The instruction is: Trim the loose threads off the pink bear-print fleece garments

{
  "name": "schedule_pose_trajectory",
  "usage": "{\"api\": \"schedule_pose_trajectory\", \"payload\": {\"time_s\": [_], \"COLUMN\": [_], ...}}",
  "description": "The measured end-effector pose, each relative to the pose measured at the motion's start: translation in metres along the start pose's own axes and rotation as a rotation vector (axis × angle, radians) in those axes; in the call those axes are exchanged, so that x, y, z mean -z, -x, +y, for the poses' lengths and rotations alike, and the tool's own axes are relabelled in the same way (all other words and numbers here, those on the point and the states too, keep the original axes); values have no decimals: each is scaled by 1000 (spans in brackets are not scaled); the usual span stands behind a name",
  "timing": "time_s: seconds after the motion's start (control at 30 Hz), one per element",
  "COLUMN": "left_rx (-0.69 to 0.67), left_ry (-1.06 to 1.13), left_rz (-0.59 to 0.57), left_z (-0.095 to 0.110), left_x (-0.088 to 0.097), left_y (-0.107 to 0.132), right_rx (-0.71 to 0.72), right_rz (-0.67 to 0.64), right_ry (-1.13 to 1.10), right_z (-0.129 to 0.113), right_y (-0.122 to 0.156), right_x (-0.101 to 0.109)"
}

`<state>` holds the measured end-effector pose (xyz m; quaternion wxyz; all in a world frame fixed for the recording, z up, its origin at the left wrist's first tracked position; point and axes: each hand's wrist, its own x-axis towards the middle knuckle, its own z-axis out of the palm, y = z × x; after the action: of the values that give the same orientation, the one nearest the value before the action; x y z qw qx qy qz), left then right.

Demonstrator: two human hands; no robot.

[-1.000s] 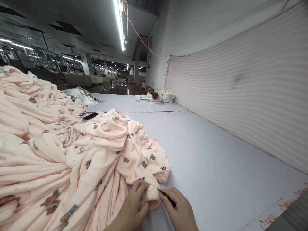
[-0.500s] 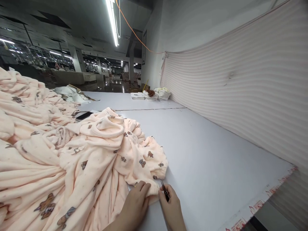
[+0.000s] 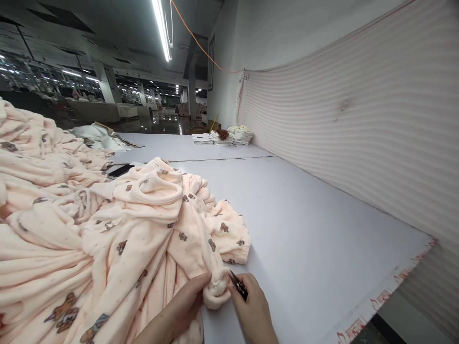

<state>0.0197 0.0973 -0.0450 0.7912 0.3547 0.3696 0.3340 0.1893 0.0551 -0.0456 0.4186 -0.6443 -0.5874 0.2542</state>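
A pale peach fleece garment (image 3: pixel 143 239) printed with small brown bears lies heaped on the table. Its cuff (image 3: pixel 217 291) is turned so that the round opening faces me. My left hand (image 3: pixel 188 301) is closed on the cuff's left side, thumb on top, its other fingers partly hidden by the fabric. At the cuff's right edge is my right hand (image 3: pixel 253 303), closed around small dark thread snips (image 3: pixel 239 285). The snips' tips point up and left and lie close against the fabric; whether they touch it I cannot tell.
More of the peach fleece (image 3: pixel 46 148) is piled at the left. A dark phone (image 3: pixel 121 171) lies behind the garment. Stacked white pieces (image 3: pixel 222 138) stand at the table's far end beside the wall, which striped cloth (image 3: pixel 340 119) covers. The white table (image 3: pixel 304 229) extends to the right.
The cuff, flat between my hands before, is now lifted and turned with its opening showing. My left hand has moved a little left, and the snips have come to the cuff's edge.
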Motion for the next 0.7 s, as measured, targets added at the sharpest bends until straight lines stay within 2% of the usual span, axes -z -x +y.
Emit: {"api": "schedule_pose_trajectory", "payload": {"time_s": [0.13, 0.33, 0.53, 0.7], "left_rx": [44, 55, 106, 106], "left_ry": [160, 253, 316, 330], "left_rz": [-52, -102, -141, -169], "left_z": [4, 9, 13, 13], "left_x": [1, -1, 4, 2], "left_y": [3, 13, 20, 23], "right_rx": [41, 58, -28, 1], "right_rz": [-158, -152, -241, -268], "right_ry": [-3, 73, -127, -8], "right_z": [-21, -31, -20, -33], "right_y": [6, 1, -2, 1], "right_x": [10, 0, 5, 8]}}
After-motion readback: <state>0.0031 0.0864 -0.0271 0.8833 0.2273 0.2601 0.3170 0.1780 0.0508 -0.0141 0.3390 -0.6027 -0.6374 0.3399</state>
